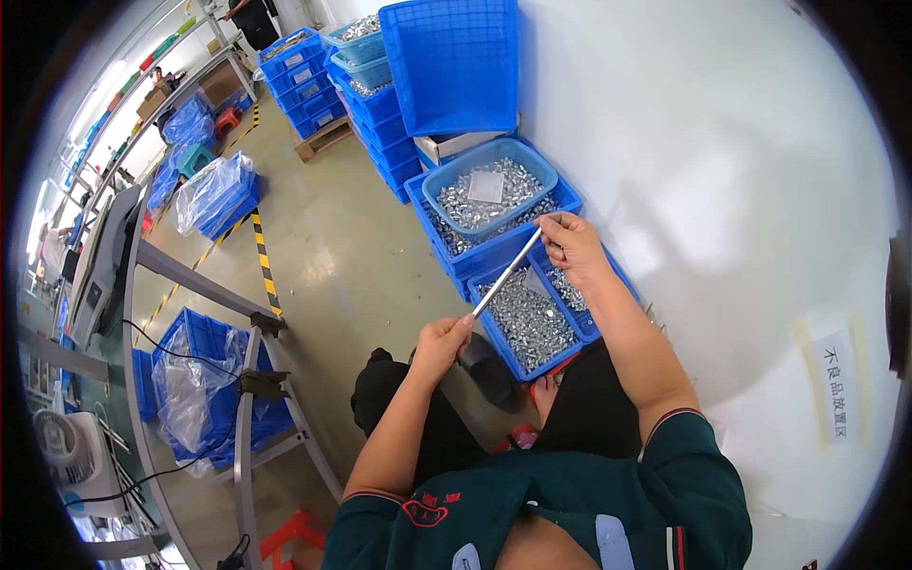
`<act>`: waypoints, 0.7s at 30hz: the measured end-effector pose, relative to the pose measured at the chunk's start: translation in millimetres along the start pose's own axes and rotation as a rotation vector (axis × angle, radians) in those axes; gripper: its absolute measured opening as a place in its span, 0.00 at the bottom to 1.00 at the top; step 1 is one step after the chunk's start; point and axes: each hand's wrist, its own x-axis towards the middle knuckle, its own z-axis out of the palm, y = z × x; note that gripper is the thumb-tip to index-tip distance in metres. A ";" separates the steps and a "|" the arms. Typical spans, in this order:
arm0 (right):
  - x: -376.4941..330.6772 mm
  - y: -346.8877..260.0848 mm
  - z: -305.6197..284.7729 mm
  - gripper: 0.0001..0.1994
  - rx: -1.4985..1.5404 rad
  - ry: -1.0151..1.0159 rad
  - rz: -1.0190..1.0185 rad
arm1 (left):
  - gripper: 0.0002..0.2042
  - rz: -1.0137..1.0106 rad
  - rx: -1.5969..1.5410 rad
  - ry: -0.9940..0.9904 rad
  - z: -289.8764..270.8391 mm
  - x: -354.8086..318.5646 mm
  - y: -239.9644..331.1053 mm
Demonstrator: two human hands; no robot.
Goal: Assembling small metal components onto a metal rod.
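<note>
Pinched between my two hands is a slim, straight silvery rod (507, 272), held at a slant above the bins. My left hand (443, 346) is closed round its lower, nearer end. The fingertips of my right hand (574, 246) grip its upper, farther end. Beneath the rod sits a blue divided crate (560, 362) with many small shiny metal parts (528, 321) in both sections. Just beyond my right hand, a light blue tub (545, 169) rests in another blue crate. More metal parts fill that tub, and a flat translucent square piece (485, 187) lies on them.
A large blue bin (451, 66) stands on edge at the back, beside stacked blue crates (382, 128). To my left is a grey-framed bench (195, 275) with plastic-wrapped crates (223, 404) under it. A white wall (703, 190) rises on my right. A red stool (293, 537) is near my left side.
</note>
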 end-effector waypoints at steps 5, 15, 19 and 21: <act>-4.5 18.3 17.5 0.08 -0.217 -0.137 0.266 | 0.20 0.038 0.030 0.075 0.0 1.3 -3.3; 4.1 28.2 -4.3 0.11 0.119 -0.133 0.612 | 0.21 -0.081 0.012 0.161 -3.5 3.6 5.1; 6.2 17.6 -16.3 0.11 0.170 -0.085 0.497 | 0.20 -0.043 0.045 0.143 -4.4 2.3 4.1; 7.2 12.0 -20.5 0.08 0.251 -0.051 0.369 | 0.20 -0.016 0.059 0.126 -4.4 2.5 0.3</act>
